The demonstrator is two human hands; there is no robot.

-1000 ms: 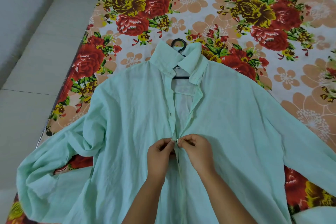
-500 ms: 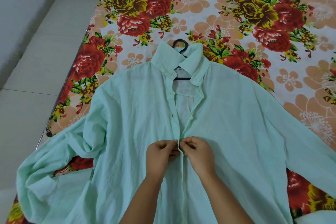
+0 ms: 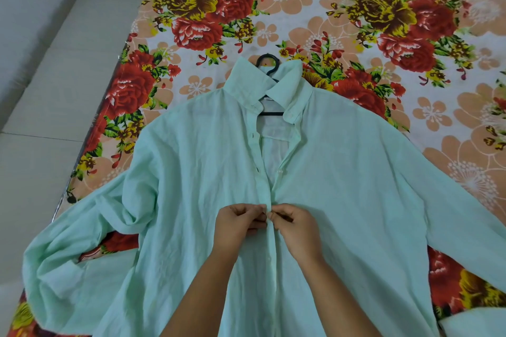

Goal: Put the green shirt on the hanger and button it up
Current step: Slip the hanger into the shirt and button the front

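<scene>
Buttoning is progressing: green shirt [image 3: 191, 172] is lying spread on the floral bed [image 3: 356, 22], already mounted on the black hanger [image 3: 269, 63]. Both the left hand [image 3: 238, 223] and right hand [image 3: 294, 226] are pinching the placket [image 3: 267, 200] mid-chest; upper buttons [image 3: 279, 171] are standing undone.

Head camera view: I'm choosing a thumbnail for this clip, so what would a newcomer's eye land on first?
The pale green shirt dominates, spread front-up across the bed, with a black hanger inside its collar and the hook poking out above. At mid-chest the left hand and right hand pinch the shirt's front edges together. Behind, a loud red-and-yellow floral bedsheet fills the frame.
</scene>
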